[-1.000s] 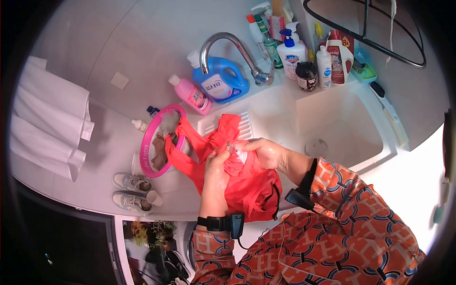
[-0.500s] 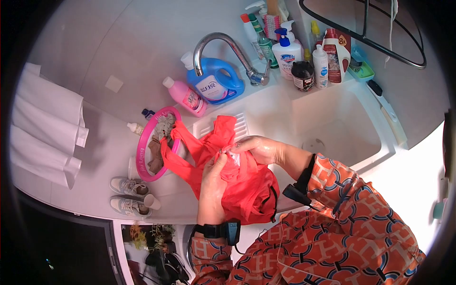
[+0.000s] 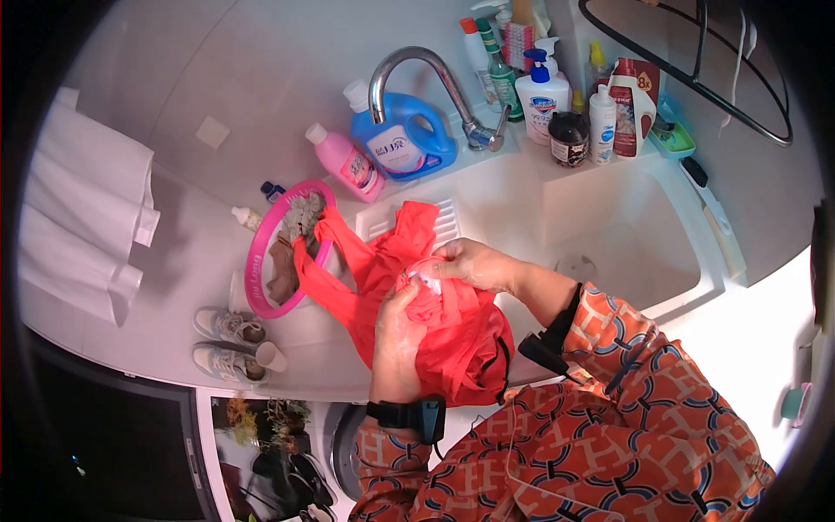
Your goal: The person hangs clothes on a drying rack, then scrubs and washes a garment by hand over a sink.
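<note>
A wet red garment [image 3: 461, 348] is bunched over the counter's front edge, its straps reaching left to the pink-rimmed basin [image 3: 257, 270]. My left hand [image 3: 398, 335] grips the cloth from the near side, thumb pointing up. My right hand [image 3: 474, 265] pinches the same cloth from the right. Between the two hands a whitish patch, perhaps foam or a label, shows on the fabric; I cannot tell which. Some fingertips are hidden in the folds. Greyish and brown cloths lie in the basin.
The white sink [image 3: 626, 252] lies right, beneath a chrome faucet [image 3: 426, 56]. A blue detergent jug [image 3: 404, 139], a pink bottle [image 3: 348, 165] and several other bottles line the back. Sneakers [image 3: 228, 344] and a white cup [image 3: 270, 356] stand left; white cloth [image 3: 87, 209] hangs beyond.
The view has shifted slightly. Both hands keep hold of the red garment, and the fingers have shifted a little around the whitish patch.
</note>
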A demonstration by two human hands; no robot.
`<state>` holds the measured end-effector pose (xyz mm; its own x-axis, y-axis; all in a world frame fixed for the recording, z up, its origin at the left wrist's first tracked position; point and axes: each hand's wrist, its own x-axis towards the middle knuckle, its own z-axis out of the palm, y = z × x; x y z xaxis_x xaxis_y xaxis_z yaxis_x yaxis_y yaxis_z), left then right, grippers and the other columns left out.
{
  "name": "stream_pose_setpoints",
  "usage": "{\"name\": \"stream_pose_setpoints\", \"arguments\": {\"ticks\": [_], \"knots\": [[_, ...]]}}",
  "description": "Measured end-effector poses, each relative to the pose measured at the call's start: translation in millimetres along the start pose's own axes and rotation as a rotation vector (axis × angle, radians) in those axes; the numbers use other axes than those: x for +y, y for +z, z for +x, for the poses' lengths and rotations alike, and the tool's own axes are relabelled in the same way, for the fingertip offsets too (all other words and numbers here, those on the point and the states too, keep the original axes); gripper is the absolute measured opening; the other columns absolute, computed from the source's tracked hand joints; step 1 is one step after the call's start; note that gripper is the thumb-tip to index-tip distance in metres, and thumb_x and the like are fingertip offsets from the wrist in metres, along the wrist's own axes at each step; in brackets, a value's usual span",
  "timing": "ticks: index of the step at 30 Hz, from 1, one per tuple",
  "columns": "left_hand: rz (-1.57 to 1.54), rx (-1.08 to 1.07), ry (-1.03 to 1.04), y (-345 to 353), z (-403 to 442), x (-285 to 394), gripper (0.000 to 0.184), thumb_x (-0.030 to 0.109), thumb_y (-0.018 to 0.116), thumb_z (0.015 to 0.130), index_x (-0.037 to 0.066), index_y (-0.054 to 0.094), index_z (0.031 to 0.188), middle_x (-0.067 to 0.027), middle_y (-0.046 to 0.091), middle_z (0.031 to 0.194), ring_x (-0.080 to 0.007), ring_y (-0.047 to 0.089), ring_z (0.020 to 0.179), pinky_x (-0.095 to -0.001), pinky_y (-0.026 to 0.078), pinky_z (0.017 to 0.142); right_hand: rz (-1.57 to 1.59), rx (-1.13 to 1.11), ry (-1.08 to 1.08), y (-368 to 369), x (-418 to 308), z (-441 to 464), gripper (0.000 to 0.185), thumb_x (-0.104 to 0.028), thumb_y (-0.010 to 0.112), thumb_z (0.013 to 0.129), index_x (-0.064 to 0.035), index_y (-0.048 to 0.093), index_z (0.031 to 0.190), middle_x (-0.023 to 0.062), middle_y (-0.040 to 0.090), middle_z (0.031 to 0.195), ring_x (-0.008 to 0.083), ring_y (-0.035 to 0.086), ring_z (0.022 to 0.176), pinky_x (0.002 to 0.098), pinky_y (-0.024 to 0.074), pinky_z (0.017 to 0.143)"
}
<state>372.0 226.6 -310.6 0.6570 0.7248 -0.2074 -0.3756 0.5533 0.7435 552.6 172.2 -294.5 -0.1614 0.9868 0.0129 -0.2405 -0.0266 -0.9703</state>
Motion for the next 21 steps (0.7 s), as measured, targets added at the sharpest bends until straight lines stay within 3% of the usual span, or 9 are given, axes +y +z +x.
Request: {"name": "stream_pose_setpoints", "arguments": {"ticks": [2, 5, 8, 11, 21], "knots": [[-0.045, -0.001, -0.006, -2.0, -0.6, -2.0, 0.032, 0.011, 0.053, 0.086, -0.002, 0.05, 0.116, -0.012, 0.059, 0.109, -0.0226, 0.057, 0.102, -0.0374, 0.045, 0.091, -0.311, 0.132, -0.105, -0.5, 8.6, 8.5, 0.016, -0.017, 0.062, 0.084, -0.0039, 0.06, 0.093, 0.0085, 0.062, 0.092, 0.0219, 0.058, 0.09, 0.0326, 0.0436, 0.083], [-0.096, 0.049, 0.027, -3.7, 1.1, -6.0, 0.027, 0.011, 0.052, 0.086, 0.0, 0.053, 0.111, -0.0109, 0.059, 0.106, -0.0222, 0.057, 0.101, -0.0376, 0.045, 0.09, -0.578, 0.448, -0.48, 12.0, 7.7, 2.8, 0.015, -0.016, 0.065, 0.079, -0.0055, 0.056, 0.086, 0.0095, 0.057, 0.085, 0.028, 0.057, 0.083, 0.0353, 0.0442, 0.079], [-0.143, 0.093, 0.048, -7.7, 5.1, -11.5, 0.022, 0.011, 0.052, 0.087, 0.002, 0.054, 0.107, -0.0098, 0.06, 0.104, -0.0216, 0.057, 0.1, -0.0373, 0.045, 0.089, -0.972, 0.393, -0.795, 19.9, -7.0, -7.4, 0.012, -0.01, 0.064, 0.078, -0.0078, 0.058, 0.089, 0.0098, 0.057, 0.083, 0.0268, 0.056, 0.084, 0.0339, 0.0446, 0.078], [-0.135, 0.107, 0.053, 0.7, 1.9, -10.9, 0.019, 0.011, 0.052, 0.087, 0.004, 0.054, 0.105, -0.0088, 0.06, 0.103, -0.0211, 0.057, 0.099, -0.037, 0.046, 0.089, -0.748, 0.259, -0.543, 20.6, -6.5, -10.2, 0.014, -0.01, 0.062, 0.076, -0.0072, 0.058, 0.089, 0.0115, 0.056, 0.085, 0.0297, 0.057, 0.082, 0.0384, 0.0459, 0.075], [-0.047, 0.154, 0.155, -1.6, 5.5, -18.8, 0.024, 0.007, 0.05, 0.086, 0.001, 0.053, 0.109, -0.0106, 0.058, 0.107, -0.0226, 0.057, 0.1, -0.0374, 0.045, 0.089, -0.917, 0.316, -0.643, 18.3, 1.2, -10.8, 0.012, -0.013, 0.063, 0.075, -0.011, 0.06, 0.086, 0.007, 0.054, 0.079, 0.0272, 0.056, 0.079, 0.0377, 0.0469, 0.068]]}}
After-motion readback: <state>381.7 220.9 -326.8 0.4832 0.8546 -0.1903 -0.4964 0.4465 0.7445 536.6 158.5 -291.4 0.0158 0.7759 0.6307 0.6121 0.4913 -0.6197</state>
